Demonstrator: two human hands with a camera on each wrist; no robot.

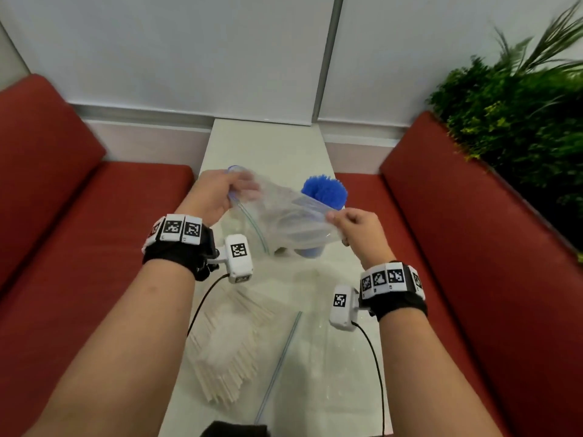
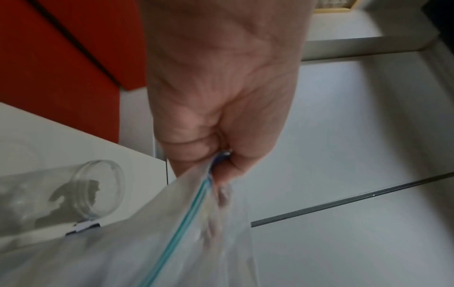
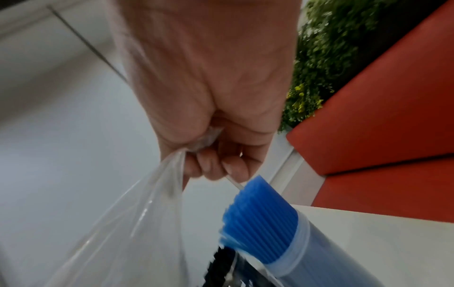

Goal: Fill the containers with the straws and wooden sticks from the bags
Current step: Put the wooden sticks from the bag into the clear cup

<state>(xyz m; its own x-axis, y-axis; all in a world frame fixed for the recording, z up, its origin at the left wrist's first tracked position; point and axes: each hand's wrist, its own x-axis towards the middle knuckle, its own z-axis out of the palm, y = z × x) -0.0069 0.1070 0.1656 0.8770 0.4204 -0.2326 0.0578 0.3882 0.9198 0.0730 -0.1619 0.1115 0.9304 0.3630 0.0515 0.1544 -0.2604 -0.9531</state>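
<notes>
Both hands hold a clear zip bag [image 1: 285, 216] up above the white table [image 1: 265, 143]; nothing shows inside it. My left hand [image 1: 220, 192] pinches its zip-seal end [image 2: 209, 180]. My right hand [image 1: 353, 223] grips the opposite corner [image 3: 206, 139]. Behind the bag a clear container [image 3: 326, 258] stands packed with blue straws [image 1: 325, 190] [image 3: 260, 219]. A second clear container [image 2: 98, 188] stands by my left hand, mostly hidden in the head view, with nothing visible inside. Near me a second zip bag [image 1: 284, 357] lies flat, with wooden sticks [image 1: 227, 351] fanned out in it.
Red bench seats [image 1: 79, 247] [image 1: 473, 247] flank the narrow table on both sides. A green plant [image 1: 520, 127] stands behind the right bench. White wall panels [image 1: 189, 52] close off the far end. Black cables run from both wrist cameras.
</notes>
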